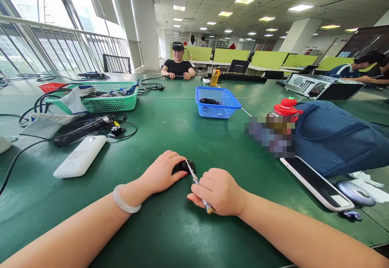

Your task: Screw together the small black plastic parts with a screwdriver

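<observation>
black part (182, 166): partly behind left hand (164, 171) | patch (269, 136) by navy bag (337, 138): pixelated | white object (4, 144): cut off left

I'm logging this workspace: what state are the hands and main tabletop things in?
Left hand, gripping black part
Right hand, closed around screwdriver
Black part, held by left hand
Screwdriver, slanted, tip at black part
Blue basket, upright, holding black items
Green basket, upright, gray fabric over its rim
Phone, face up, screen dark
Jar, red lid on
White device, lying flat

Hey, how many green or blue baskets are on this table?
2: the green basket at the left, and the blue basket ahead of the right hand.
</observation>
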`<state>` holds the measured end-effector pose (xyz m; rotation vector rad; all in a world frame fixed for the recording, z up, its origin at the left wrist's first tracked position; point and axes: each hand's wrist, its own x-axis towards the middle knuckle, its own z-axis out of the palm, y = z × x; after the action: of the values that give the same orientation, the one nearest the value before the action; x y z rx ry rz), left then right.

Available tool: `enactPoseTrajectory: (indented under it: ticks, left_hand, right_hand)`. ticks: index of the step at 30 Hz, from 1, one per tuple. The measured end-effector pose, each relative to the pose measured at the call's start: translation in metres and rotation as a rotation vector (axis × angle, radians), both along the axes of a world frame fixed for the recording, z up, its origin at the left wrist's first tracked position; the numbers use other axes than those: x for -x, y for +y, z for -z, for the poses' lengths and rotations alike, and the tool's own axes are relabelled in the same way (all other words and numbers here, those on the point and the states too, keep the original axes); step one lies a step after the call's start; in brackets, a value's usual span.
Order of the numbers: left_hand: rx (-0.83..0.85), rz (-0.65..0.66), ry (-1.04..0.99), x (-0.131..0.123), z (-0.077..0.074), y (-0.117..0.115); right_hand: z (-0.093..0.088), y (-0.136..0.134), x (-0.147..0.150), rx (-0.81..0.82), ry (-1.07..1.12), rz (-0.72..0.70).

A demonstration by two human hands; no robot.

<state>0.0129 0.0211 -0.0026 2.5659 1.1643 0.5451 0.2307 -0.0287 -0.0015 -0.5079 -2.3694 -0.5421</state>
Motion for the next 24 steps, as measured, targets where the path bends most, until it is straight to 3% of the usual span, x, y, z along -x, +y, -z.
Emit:
enactPoseTrajectory:
  ticks: [7,16,24]
  left_hand:
    - [-0.012,-0.022,-0.024,0.0004,0.0000,0.0000]
    - [0.007,-0.054,-0.050,-0.0007,-0.0011,-0.0004]
    - [0.030,-0.008,-0.032,0.0010,-0.0045,-0.0034]
  right_hand:
    - [0.0013,-0.0006,0.0003,0.013,-0.086,-0.024]
    - [-0.0049,0.0013,-0.0026,-0.001,0.028,-0.045]
    - [-0.0073,-0.0001,-0.0013,0.036,0.038,-0.057]
